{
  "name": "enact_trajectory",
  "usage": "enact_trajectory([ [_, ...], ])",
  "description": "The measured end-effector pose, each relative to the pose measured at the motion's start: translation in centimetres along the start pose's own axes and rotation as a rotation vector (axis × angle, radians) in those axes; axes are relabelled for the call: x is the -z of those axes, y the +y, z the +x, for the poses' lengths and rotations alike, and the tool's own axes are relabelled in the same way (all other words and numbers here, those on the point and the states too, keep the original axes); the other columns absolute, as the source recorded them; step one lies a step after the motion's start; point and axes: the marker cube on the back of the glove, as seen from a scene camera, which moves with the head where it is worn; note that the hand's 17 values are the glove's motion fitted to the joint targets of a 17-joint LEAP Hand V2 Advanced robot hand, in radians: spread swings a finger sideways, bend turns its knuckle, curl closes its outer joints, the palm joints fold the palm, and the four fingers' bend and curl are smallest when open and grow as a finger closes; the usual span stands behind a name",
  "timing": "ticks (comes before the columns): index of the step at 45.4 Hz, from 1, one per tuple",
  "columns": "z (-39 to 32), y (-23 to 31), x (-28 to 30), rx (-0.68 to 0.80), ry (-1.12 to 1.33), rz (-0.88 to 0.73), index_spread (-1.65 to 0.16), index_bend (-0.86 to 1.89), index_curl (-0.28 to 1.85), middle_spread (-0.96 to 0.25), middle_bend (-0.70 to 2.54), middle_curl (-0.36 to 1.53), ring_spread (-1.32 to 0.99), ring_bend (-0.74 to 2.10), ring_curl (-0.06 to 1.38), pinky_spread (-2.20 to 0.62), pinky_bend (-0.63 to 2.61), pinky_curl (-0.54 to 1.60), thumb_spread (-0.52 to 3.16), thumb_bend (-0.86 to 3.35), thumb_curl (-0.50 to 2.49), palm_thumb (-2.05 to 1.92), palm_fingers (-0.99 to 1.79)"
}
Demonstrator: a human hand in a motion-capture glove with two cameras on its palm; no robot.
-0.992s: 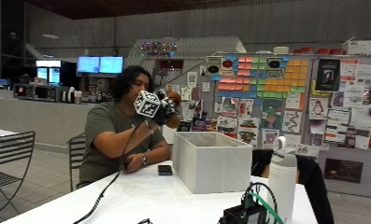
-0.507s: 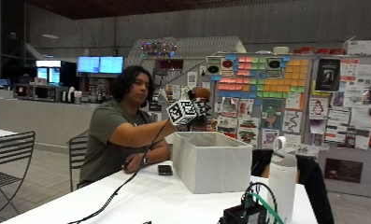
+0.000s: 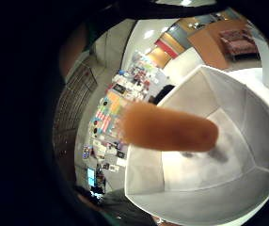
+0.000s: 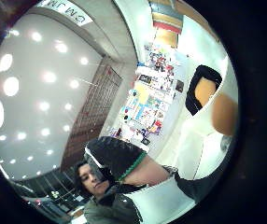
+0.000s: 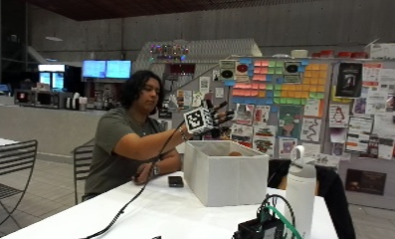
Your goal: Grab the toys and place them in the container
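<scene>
In the outside view my gloved right hand (image 5: 218, 118) hovers above the white fabric container (image 5: 225, 174) on the table, fingers spread and holding nothing. An orange elongated toy (image 5: 235, 154) shows just at the container's rim, below the hand. The little finger side palm view looks down into the container (image 3: 247, 141), and the orange toy (image 3: 170, 129) hangs free in the air over its floor, casting a shadow there. The thumb side palm view catches the toy (image 4: 225, 114) beside the container's wall (image 4: 194, 140).
The person's bare left hand (image 5: 144, 175) rests on the white table (image 5: 150, 214) near a small black object (image 5: 176, 181). A white bottle with a handle (image 5: 301, 186) and a black device with cables (image 5: 263, 229) stand right of the container. A metal chair (image 5: 11, 164) is at far left.
The gloved hand moved from beside the person's face out over the container. It held the orange toy half a second ago; now its fingers are spread and the toy is dropping in.
</scene>
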Motion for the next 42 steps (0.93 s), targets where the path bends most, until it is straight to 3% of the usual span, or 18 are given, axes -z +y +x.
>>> enact_trajectory([
  [9, 1.4, 4.4, 4.1, -0.012, 0.269, -0.025, -0.36, 0.13, 0.38, -0.06, 0.24, 0.41, -0.19, 0.25, 0.2, -0.04, 0.67, 0.32, 0.92, -0.11, 0.24, -0.14, -0.17],
  [15, 3.1, 9.2, 7.3, 0.002, 0.636, -0.072, -0.36, 0.12, 0.34, -0.05, 0.22, 0.41, -0.18, 0.31, 0.22, -0.02, 0.64, 0.31, 0.93, -0.1, 0.23, -0.13, -0.07],
  [21, 5.1, 13.9, 10.7, -0.006, 0.968, -0.094, -0.37, 0.11, 0.31, -0.07, 0.2, 0.4, -0.2, 0.55, 0.28, 0.0, 0.59, 0.3, 0.94, -0.09, 0.22, -0.12, 0.07],
  [32, 9.8, 19.8, 14.0, -0.092, 1.143, -0.181, -0.38, 0.18, 0.3, -0.1, 0.28, 0.42, -0.22, 0.6, 0.31, 0.01, 0.58, 0.3, 0.96, -0.09, 0.21, -0.11, 0.11],
  [42, 13.5, 22.0, 16.0, -0.113, 1.281, -0.144, -0.4, 0.21, 0.33, -0.14, 0.34, 0.43, -0.26, 0.62, 0.29, 0.0, 0.54, 0.3, 0.99, -0.08, 0.21, -0.11, 0.27],
])
